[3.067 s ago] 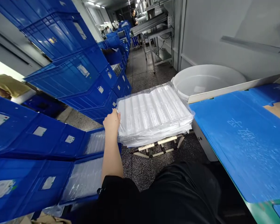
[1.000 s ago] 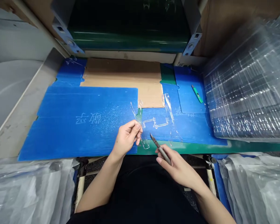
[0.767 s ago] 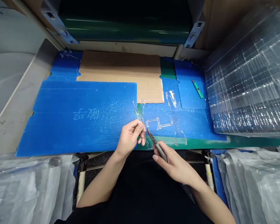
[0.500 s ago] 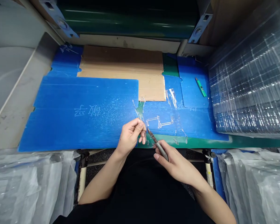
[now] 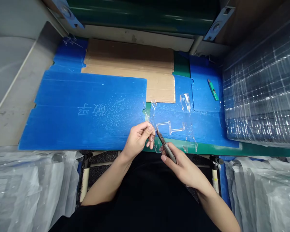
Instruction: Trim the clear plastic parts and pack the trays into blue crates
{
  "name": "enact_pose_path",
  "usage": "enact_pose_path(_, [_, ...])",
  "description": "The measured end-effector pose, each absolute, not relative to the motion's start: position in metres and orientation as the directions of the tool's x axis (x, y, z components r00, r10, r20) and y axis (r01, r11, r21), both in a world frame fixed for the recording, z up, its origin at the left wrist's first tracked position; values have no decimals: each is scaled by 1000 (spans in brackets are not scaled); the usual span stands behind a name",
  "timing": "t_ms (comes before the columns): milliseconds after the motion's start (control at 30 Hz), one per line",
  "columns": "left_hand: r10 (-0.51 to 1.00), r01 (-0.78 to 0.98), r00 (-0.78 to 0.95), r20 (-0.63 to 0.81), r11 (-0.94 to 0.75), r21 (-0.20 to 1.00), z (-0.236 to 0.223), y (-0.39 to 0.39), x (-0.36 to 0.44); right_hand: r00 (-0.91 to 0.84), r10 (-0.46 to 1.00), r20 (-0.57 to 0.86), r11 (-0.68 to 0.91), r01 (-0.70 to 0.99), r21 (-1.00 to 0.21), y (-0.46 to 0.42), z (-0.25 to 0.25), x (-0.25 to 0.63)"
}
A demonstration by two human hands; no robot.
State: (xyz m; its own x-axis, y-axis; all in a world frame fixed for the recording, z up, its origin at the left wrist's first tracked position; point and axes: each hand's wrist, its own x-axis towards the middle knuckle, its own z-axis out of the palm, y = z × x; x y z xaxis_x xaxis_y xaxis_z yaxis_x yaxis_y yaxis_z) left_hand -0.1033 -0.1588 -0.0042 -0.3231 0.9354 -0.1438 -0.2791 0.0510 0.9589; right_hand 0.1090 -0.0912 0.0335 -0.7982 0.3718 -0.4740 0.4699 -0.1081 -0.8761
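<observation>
Near the table's front edge, my left hand [image 5: 140,138] pinches a clear plastic part [image 5: 155,112] between thumb and fingers. A thin clear runner [image 5: 170,127] stretches from it to a second clear piece [image 5: 188,119] on the right. My right hand [image 5: 180,161] is wrapped round a pair of cutting pliers [image 5: 168,149] with grey handles. The pliers' dark jaws are at the runner's left end, just right of my left fingers. Whether the jaws touch the plastic I cannot tell.
Blue sheets [image 5: 87,96] and brown cardboard [image 5: 128,58] cover the green table. A green cutter [image 5: 213,90] lies at the right, beside a tall stack of clear trays [image 5: 263,96]. Wrapped bundles [image 5: 31,183] stand low on both sides. A green roller [image 5: 140,16] spans the back.
The whole view has shifted slightly, so the table and both hands appear a little displaced. My grips stay the same, and the plier tips remain at the runner's left end.
</observation>
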Motion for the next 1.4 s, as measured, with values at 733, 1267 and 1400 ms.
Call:
enact_pose_path(733, [932,-337,-298,-208,101,936,-7,-155,-99,-787,371,-492,-160,468,-869,-92,27,114])
enact_pose_path(1267, [938,-408,-252,-239,121,905,-4,-152,-88,-829,308,-466,-196,424,-884,-87,25,125])
enact_pose_path(1400, [938,-415,-225,-263,152,897,-5,-148,-84,-832,279,-480,-301,399,-866,-86,19,131])
